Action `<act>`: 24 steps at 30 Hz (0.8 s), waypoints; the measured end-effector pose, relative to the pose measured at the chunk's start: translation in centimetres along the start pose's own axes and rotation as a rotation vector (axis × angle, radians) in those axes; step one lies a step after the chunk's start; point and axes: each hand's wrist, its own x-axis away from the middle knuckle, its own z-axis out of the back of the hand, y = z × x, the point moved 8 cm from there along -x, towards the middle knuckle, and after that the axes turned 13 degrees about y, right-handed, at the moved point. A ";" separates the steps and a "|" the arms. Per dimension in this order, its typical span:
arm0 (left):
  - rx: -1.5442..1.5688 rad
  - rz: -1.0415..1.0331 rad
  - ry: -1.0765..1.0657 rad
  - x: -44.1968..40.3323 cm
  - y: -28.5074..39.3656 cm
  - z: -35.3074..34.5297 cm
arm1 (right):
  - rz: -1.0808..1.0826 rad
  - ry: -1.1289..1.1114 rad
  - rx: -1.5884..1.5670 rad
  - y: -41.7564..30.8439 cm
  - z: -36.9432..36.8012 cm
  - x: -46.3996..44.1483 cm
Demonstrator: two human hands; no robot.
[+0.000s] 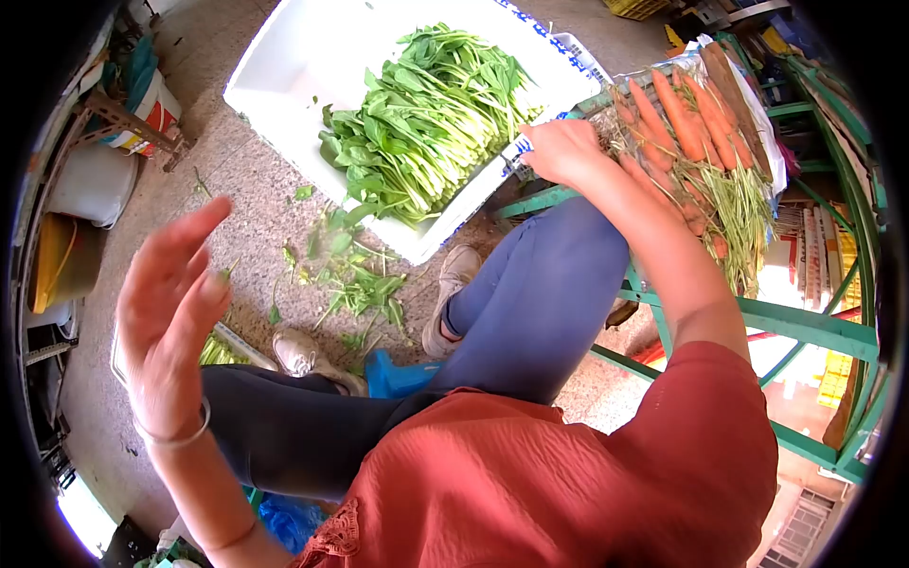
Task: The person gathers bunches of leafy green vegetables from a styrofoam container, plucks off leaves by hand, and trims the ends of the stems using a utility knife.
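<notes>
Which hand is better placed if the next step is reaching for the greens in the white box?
Probably the right hand: it is at the edge of the white box, near the greens. The left hand is raised farther away.

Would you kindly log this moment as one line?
left hand: raised; right hand: at white box rim; leafy greens: in box; loose leaves: on floor

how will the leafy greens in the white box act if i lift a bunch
The leafy greens would probably flop at the leaf end, where the leaves look thin and broad. The pale stems run fairly straight, so that end may feel stiffer. Some might slip loose, since no tie shows around them.
</notes>
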 end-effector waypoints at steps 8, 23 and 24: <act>0.449 0.647 -0.027 -7.6 -14.0 -14.8 | -0.083 0.021 -0.177 -1.1 2.8 -3.4; 0.769 1.072 0.105 -8.8 -28.5 -28.3 | -0.628 -0.172 -0.864 -2.0 -12.2 -13.8; 0.779 1.063 0.086 -9.0 -28.5 -28.4 | -0.614 -0.206 -0.940 -2.6 -13.0 -13.9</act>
